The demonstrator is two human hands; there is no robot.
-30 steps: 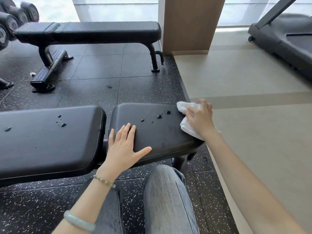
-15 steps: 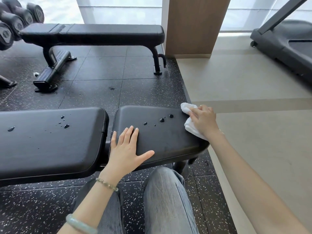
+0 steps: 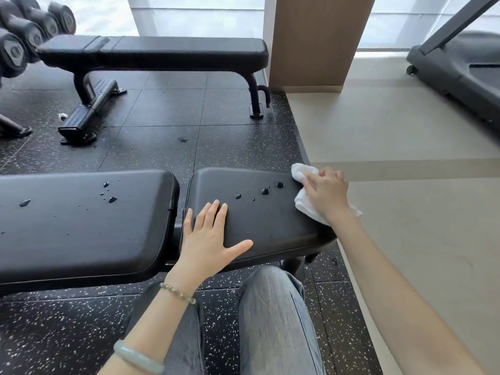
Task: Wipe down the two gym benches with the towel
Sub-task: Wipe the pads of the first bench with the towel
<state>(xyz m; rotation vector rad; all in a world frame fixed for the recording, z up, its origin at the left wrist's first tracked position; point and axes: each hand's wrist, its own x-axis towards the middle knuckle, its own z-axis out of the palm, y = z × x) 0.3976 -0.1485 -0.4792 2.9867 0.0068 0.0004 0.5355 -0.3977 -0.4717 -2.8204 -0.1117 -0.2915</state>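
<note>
A black padded bench (image 3: pixel 81 226) lies across the front, in two pads with a gap between them. Water drops (image 3: pixel 265 191) dot both pads. My left hand (image 3: pixel 208 239) rests flat on the right pad near the gap, fingers spread. My right hand (image 3: pixel 328 194) presses a white towel (image 3: pixel 305 205) onto the right end of that pad, just right of the drops. A second black bench (image 3: pixel 162 51) stands farther back on the dark rubber floor.
Dumbbells (image 3: pixel 29 31) sit on a rack at the far left. A wooden pillar (image 3: pixel 316 41) rises behind the far bench. A treadmill (image 3: pixel 460 66) stands at the right on the beige floor. My knees in jeans (image 3: pixel 273 320) are below the near bench.
The view has shifted slightly, so everything sits a little lower in frame. My right hand with the towel stays at the pad's right end; my left hand has not moved on the pad.
</note>
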